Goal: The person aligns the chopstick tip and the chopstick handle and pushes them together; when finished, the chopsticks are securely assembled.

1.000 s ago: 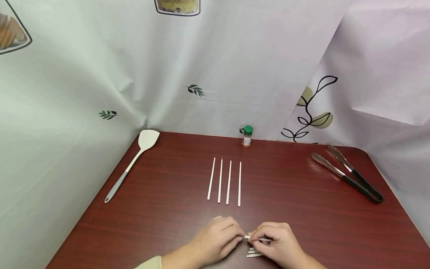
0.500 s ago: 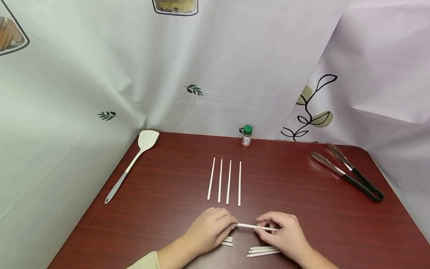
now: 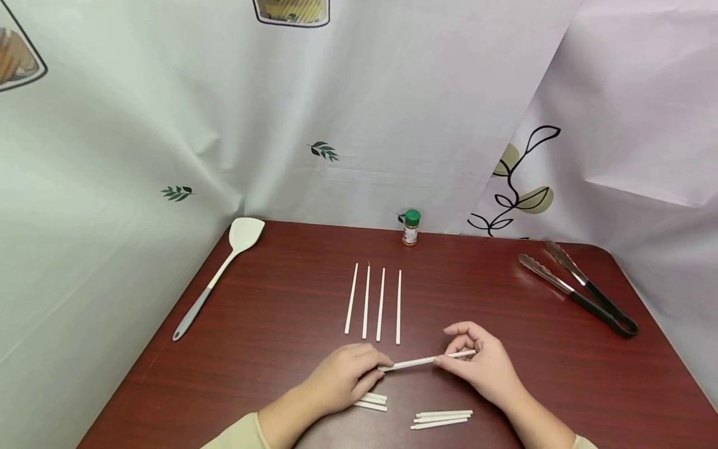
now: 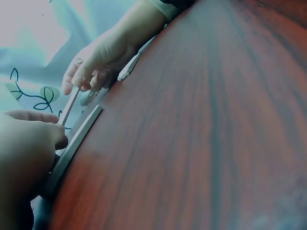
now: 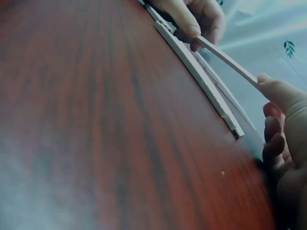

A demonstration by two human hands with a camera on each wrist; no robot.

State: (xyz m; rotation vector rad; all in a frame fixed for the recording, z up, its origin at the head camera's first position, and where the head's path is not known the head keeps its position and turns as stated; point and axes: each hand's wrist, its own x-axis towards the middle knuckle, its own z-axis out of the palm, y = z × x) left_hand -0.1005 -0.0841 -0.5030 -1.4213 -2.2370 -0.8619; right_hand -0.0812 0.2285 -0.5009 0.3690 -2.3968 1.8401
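A thin white stick (image 3: 412, 363) spans the space between the two hands. My left hand (image 3: 344, 377) pinches its left end between thumb and fingers. Near its other end, the thumb and fingers of my right hand (image 3: 482, 362) hold it, the index finger raised off it. In the right wrist view the stick (image 5: 228, 60) appears lifted above the table. Beyond the hands, several longer white sticks (image 3: 382, 305) lie in a spaced row. A few short white sticks (image 3: 443, 415) lie below my right hand; others (image 3: 373, 402) are partly hidden by my left hand.
A white spatula with a grey handle (image 3: 219, 274) lies along the table's left edge. Metal tongs with black grips (image 3: 578, 290) rest at the right. A green-capped spice jar (image 3: 411, 227) stands at the back, before a printed white cloth (image 3: 392, 93).
The hands, close together over the short sticks a second ago, have moved forward and apart. More of the held stick shows, its right end now raised. Both groups of short sticks are uncovered.
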